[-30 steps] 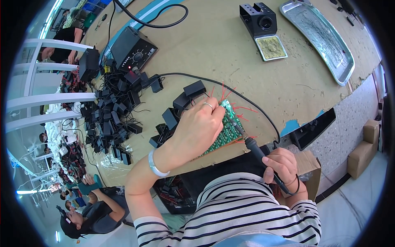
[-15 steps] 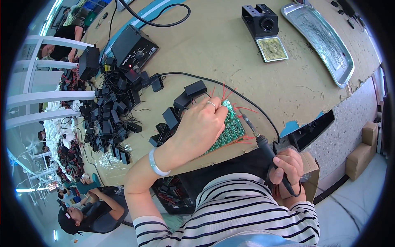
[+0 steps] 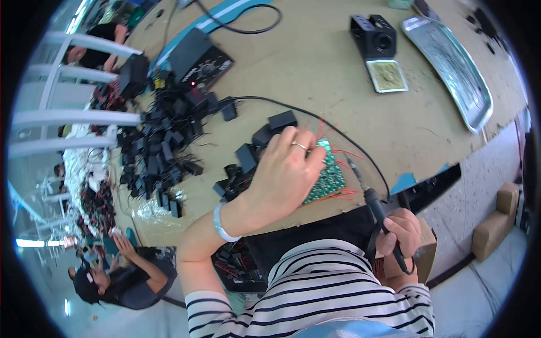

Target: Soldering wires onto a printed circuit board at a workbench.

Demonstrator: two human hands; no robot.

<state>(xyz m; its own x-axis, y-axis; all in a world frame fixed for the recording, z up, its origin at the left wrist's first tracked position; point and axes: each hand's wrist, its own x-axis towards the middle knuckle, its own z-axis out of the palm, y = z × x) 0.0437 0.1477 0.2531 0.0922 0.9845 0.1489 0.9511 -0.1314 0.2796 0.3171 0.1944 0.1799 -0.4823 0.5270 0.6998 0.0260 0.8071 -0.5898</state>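
Note:
My right hand grips a soldering iron by its dark handle, tip pointing up and away from me. The metal tip hovers just right of a green circuit board, seemingly apart from it. Red wires stick out from the board's far and right edges. Over the board's left part lies my left hand, wearing a ring and a pale bracelet. Its fingers are bent together at the far left corner; whatever they pinch is hidden. Black plastic boxes with leads lie just left of this hand.
A soldering station with a lit red lamp stands far left, beside a heap of black boxes. The iron's cable arcs across the table. Farther right are an iron stand, a yellow sponge tray and a metal tray.
The whole view has shifted, so the table's things appear farther right. My left hand stays at the board with its fingers slightly more raised. The soldering iron remains in my right hand beside the board.

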